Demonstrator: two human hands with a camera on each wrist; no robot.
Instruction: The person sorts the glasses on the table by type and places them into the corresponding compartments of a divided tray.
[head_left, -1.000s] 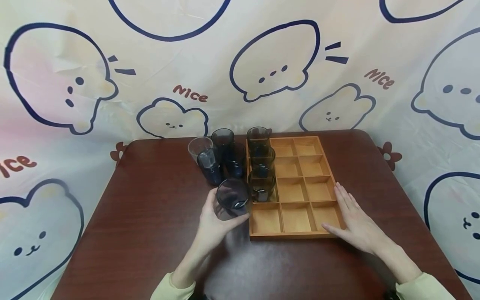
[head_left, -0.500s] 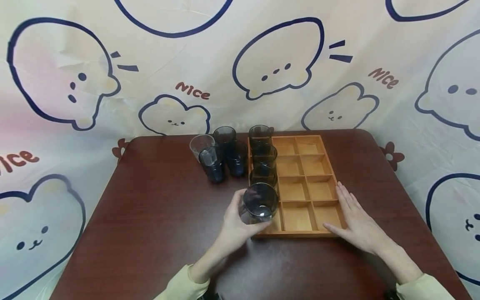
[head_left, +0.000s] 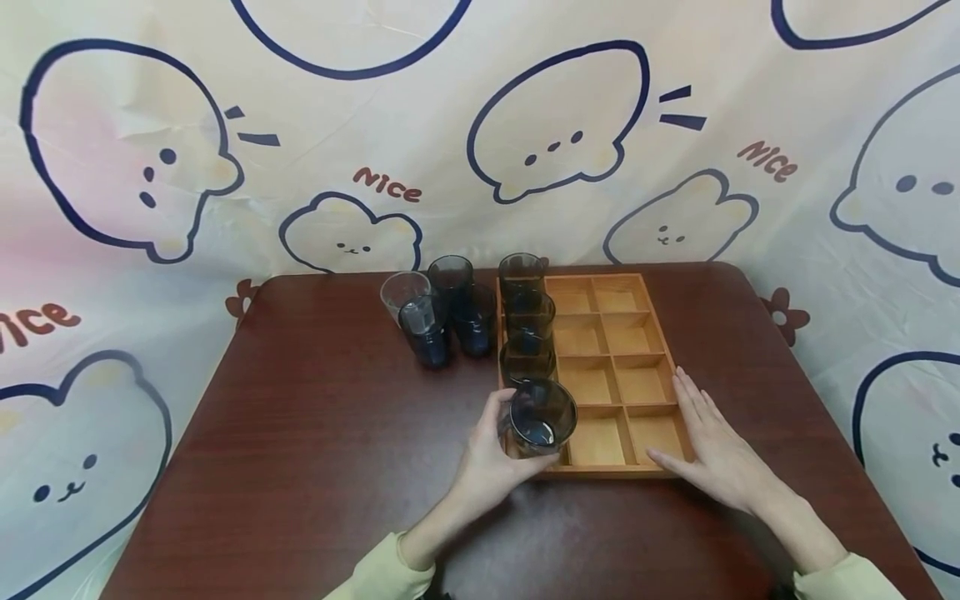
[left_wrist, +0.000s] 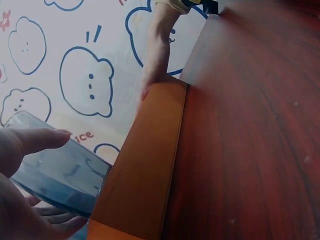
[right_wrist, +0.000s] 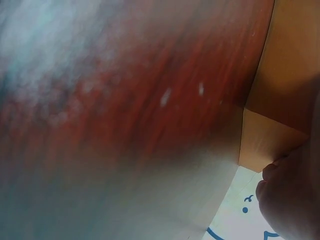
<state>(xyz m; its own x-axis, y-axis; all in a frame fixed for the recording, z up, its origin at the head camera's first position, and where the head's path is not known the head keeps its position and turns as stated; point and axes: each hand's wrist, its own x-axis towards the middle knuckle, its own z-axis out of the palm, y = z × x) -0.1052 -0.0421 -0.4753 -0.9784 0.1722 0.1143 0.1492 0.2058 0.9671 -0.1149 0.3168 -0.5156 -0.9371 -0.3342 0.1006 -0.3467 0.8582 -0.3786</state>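
My left hand (head_left: 487, 462) grips a smoky dark drinking glass (head_left: 543, 417) around its side, thumb in front. The glass stands upright over the front-left corner of a wooden compartment tray (head_left: 611, 472). In the left wrist view the bluish glass (left_wrist: 62, 170) reaches down behind the tray's front wall (left_wrist: 145, 155), so its base is hidden. Three more dark glasses (head_left: 528, 312) stand in the left column behind it. At the tray's right side my right hand (head_left: 716, 454) lies with straight fingers along the outer edge, its thumb over the front-right compartment.
Left of the tray, several loose glasses stand bunched near the back of the brown table (head_left: 322, 425): dark ones (head_left: 425, 333) and a clear one (head_left: 401, 287). A patterned cloth (head_left: 555, 100) hangs right behind the table.
My left hand has carried the dark glass rightward and slightly toward me, from beside the tray to over its front-left corner. The right hand keeps its place on the tray's edge.
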